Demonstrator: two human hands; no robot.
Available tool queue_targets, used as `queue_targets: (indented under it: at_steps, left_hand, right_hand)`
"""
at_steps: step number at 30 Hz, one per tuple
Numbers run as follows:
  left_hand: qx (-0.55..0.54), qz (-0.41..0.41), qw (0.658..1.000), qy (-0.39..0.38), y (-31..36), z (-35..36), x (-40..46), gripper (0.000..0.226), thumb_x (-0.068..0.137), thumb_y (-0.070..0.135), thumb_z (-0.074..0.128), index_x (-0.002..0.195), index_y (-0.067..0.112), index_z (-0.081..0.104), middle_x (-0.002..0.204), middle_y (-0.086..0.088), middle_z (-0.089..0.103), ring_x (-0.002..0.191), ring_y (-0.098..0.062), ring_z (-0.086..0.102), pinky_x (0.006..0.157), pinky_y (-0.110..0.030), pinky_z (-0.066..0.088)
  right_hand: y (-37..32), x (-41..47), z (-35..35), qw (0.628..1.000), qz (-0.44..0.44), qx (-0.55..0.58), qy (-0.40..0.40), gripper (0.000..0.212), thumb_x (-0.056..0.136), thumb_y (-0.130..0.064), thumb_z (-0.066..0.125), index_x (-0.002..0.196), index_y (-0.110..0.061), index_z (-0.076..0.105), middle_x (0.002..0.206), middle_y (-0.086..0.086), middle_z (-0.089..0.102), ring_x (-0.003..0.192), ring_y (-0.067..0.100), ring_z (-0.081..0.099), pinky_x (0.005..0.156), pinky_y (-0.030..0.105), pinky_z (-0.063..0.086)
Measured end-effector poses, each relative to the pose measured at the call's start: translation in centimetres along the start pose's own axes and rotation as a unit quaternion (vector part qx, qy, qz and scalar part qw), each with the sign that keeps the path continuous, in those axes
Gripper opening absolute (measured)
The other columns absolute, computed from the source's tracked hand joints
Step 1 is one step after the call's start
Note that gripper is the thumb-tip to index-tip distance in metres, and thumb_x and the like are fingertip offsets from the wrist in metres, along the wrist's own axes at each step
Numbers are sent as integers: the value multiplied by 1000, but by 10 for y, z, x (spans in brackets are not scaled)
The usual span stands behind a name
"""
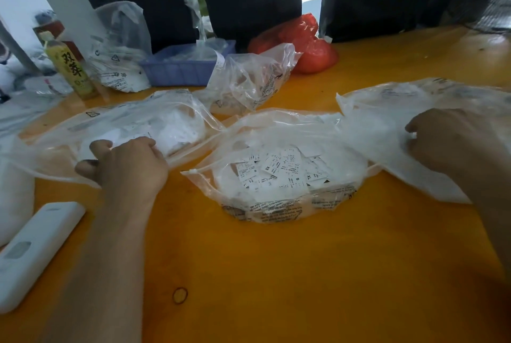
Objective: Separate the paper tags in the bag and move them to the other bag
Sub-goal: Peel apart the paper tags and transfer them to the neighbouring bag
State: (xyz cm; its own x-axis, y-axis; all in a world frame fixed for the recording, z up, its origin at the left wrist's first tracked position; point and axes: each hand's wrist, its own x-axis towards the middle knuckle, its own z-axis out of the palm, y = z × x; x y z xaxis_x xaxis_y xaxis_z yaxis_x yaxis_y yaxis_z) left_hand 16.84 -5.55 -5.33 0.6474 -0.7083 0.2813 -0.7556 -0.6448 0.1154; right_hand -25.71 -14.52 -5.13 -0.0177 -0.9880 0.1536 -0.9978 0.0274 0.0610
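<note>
Small white paper tags printed with size letters fill the open clear plastic bag at the orange tabletop's middle. The left hand grips the rim of a second clear bag towards the left edge; the right hand pinches a third clear bag towards the right edge. The near tabletop lies bare. The side bags' contents are blurred.

The near half of the counter lies open from 4 to 7 o'clock. A white remote blocks 8 o'clock. Three clear bags span the middle; a bottle, basket and red bag crowd 10 to 1 o'clock.
</note>
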Motion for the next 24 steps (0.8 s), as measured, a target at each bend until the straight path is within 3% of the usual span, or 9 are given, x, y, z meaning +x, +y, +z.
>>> queue_targets:
  at_steps: [3, 7, 10, 13, 15, 18, 21, 24]
  left_hand:
    - [-7, 13, 1000, 4, 1, 3, 1, 35, 108, 28, 42, 128, 25, 70, 114, -11, 71, 139, -35, 36, 109, -52, 26]
    - [-57, 51, 992, 96, 11, 1, -12, 32, 107, 24, 45, 118, 18, 75, 95, -10, 67, 125, -40, 43, 97, -52, 30]
    - [-152, 118, 970, 146, 28, -1, -23, 33, 107, 26, 46, 115, 16, 76, 101, -10, 72, 114, -37, 48, 83, -44, 26]
    - [-261, 214, 931, 139, 49, 0, -40, 30, 108, 23, 46, 113, 16, 74, 106, -4, 74, 102, -23, 52, 83, -39, 34]
    - [-317, 279, 898, 124, 61, 2, -54, 26, 108, 19, 49, 112, 14, 74, 103, -1, 74, 91, -14, 55, 82, -37, 46]
    - [-378, 332, 859, 94, 71, 3, -68, 23, 108, 15, 53, 112, 15, 75, 99, 4, 73, 83, -15, 66, 74, -29, 53]
    - [-422, 334, 841, 59, 76, 4, -74, 23, 108, 16, 54, 115, 18, 76, 97, 9, 73, 82, -13, 70, 73, -34, 59]
    - [-456, 317, 831, 14, 78, 4, -79, 23, 108, 18, 54, 114, 23, 75, 93, 17, 72, 81, 2, 68, 68, -14, 52]
  right_hand:
    - [-4, 0, 1, 1000, 5, 18, -1, 15, 89, -10, 64, 89, -11, 78, 92, 11, 74, 81, 33, 67, 73, 41, 60]
    - [-6, 1, -2, 999, 5, 45, 19, 14, 90, -9, 64, 88, -12, 78, 90, 11, 74, 81, 35, 66, 74, 41, 59]
    - [-8, 1, 1, 999, -2, 31, -24, 20, 96, -28, 65, 108, -13, 72, 109, 13, 71, 97, 36, 65, 78, 38, 53]
    - [-8, 1, 2, 998, 3, 39, -57, 16, 96, -27, 64, 98, -13, 73, 101, 11, 71, 91, 36, 64, 73, 37, 54]
    - [-7, 1, 1, 998, 14, 55, -36, 15, 94, -16, 63, 84, -11, 74, 86, 11, 70, 78, 34, 63, 62, 33, 48]
    - [-8, -1, -4, 997, 36, 74, -1, 17, 91, -5, 61, 81, -10, 74, 85, 13, 71, 76, 35, 62, 61, 33, 43]
    - [-10, -3, -9, 992, 27, 115, 50, 17, 94, -2, 59, 91, -9, 75, 98, 15, 73, 89, 39, 64, 71, 36, 44]
    - [-19, -10, -15, 961, -18, 222, 167, 16, 100, -11, 59, 106, -15, 75, 106, 8, 74, 96, 27, 66, 78, 33, 47]
